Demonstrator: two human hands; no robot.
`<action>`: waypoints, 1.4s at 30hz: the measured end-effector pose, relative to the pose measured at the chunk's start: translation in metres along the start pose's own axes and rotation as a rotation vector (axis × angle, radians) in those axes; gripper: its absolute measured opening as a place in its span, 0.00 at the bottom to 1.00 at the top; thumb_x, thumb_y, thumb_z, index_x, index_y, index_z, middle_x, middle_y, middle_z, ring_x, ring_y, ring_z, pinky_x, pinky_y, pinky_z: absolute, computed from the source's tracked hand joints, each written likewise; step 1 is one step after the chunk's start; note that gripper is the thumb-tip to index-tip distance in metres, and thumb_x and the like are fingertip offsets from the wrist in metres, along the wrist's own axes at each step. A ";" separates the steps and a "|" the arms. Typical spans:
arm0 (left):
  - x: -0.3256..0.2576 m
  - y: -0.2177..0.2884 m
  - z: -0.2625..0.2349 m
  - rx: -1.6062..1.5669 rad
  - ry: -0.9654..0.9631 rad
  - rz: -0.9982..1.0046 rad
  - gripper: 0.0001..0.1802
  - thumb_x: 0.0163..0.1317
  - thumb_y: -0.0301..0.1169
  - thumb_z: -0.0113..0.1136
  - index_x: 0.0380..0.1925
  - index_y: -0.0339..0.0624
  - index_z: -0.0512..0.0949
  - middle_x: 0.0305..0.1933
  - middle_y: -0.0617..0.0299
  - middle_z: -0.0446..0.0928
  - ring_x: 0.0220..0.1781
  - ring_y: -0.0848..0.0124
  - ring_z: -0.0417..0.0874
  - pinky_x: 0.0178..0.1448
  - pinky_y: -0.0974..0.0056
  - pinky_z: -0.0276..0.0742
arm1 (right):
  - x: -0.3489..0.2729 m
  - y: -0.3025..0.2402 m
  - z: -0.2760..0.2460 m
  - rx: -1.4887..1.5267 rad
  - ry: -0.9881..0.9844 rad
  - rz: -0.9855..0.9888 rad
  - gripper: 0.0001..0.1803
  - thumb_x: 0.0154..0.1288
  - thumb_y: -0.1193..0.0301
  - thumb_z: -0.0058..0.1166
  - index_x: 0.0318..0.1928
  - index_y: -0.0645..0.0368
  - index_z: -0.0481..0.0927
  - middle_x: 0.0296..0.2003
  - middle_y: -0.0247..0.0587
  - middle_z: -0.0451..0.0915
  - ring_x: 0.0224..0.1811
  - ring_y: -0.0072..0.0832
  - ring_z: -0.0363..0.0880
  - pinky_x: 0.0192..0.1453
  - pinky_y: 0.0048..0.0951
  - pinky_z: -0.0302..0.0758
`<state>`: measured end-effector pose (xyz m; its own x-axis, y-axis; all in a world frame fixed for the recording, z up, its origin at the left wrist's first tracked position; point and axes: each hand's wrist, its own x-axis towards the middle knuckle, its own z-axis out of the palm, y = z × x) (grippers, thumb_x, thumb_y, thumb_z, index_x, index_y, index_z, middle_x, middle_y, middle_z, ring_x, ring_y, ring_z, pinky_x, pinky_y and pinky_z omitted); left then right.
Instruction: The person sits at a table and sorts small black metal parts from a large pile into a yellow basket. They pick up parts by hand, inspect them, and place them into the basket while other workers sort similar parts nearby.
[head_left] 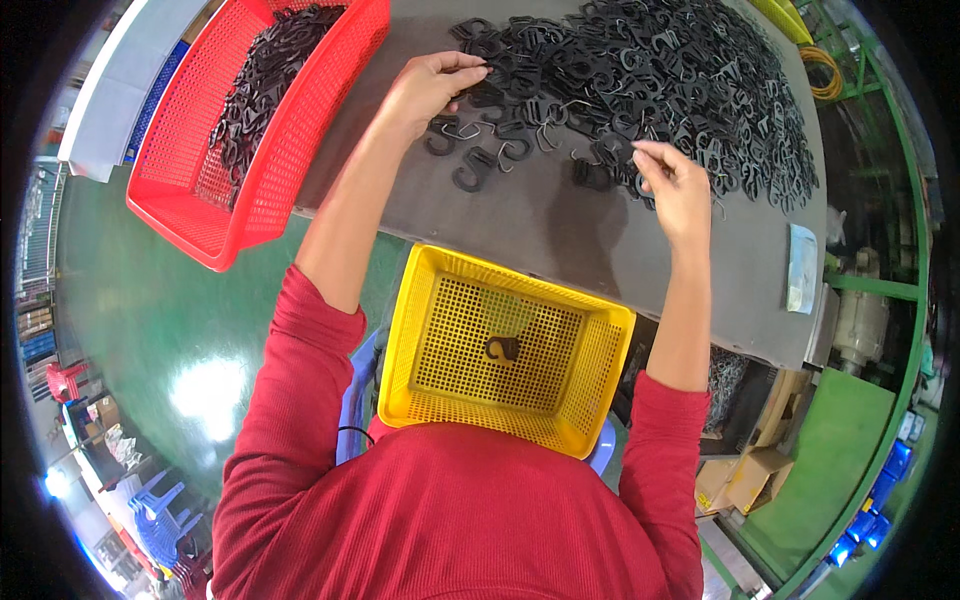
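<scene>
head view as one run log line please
left hand at left edge of hook pile | right hand at near edge of hook pile | yellow basket: one dark hook | red basket: more dark hooks

Can make out no words, labels, brands, numbers or signs anywhere, not on hooks [650,75] at upper right, yellow basket [600,362] near centre or box [760,482] at lower right.
</scene>
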<state>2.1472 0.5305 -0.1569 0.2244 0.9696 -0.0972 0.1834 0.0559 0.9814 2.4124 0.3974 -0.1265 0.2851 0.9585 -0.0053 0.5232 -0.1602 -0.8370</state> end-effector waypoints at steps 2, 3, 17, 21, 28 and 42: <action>0.003 -0.005 -0.012 -0.241 -0.060 -0.042 0.14 0.57 0.35 0.62 0.42 0.41 0.80 0.30 0.72 0.77 0.25 0.84 0.68 0.27 0.78 0.65 | -0.017 -0.005 0.002 0.076 -0.091 -0.043 0.09 0.59 0.72 0.57 0.39 0.61 0.82 0.25 0.29 0.77 0.25 0.15 0.70 0.30 0.19 0.68; 0.003 -0.004 -0.015 -0.363 -0.097 -0.063 0.14 0.58 0.35 0.62 0.42 0.40 0.79 0.30 0.73 0.76 0.24 0.84 0.67 0.27 0.79 0.65 | -0.029 -0.008 0.000 0.097 -0.228 -0.052 0.08 0.59 0.72 0.57 0.39 0.60 0.82 0.27 0.30 0.78 0.26 0.16 0.72 0.31 0.19 0.69; -0.069 0.005 0.052 0.687 -0.092 0.651 0.18 0.53 0.36 0.62 0.44 0.40 0.78 0.41 0.57 0.79 0.43 0.63 0.79 0.49 0.61 0.75 | -0.013 0.008 0.037 -0.692 0.060 -0.543 0.15 0.55 0.63 0.57 0.41 0.58 0.79 0.35 0.37 0.75 0.44 0.35 0.74 0.45 0.36 0.73; -0.055 -0.008 0.059 1.074 -0.008 0.573 0.19 0.55 0.35 0.60 0.45 0.37 0.76 0.49 0.56 0.74 0.50 0.59 0.74 0.54 0.60 0.72 | -0.003 0.017 0.048 -0.760 0.088 -0.676 0.13 0.57 0.64 0.56 0.40 0.56 0.80 0.32 0.34 0.74 0.43 0.34 0.73 0.45 0.35 0.73; -0.028 -0.014 0.021 0.459 0.239 0.451 0.10 0.62 0.33 0.51 0.34 0.38 0.77 0.24 0.62 0.75 0.30 0.71 0.78 0.35 0.64 0.78 | 0.030 0.000 0.040 0.826 -0.113 0.202 0.16 0.70 0.61 0.42 0.38 0.61 0.78 0.29 0.35 0.80 0.28 0.22 0.79 0.31 0.22 0.72; 0.061 -0.007 0.007 1.093 0.112 0.314 0.26 0.54 0.50 0.59 0.46 0.44 0.77 0.43 0.52 0.78 0.43 0.54 0.81 0.49 0.54 0.75 | 0.089 -0.049 0.107 -0.569 0.070 -0.077 0.16 0.46 0.62 0.63 0.36 0.56 0.81 0.35 0.47 0.82 0.38 0.45 0.81 0.43 0.38 0.77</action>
<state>2.1662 0.5881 -0.1708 0.3312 0.9229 0.1963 0.8812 -0.3770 0.2853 2.3262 0.5154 -0.1446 0.2711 0.9577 0.0966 0.8886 -0.2104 -0.4075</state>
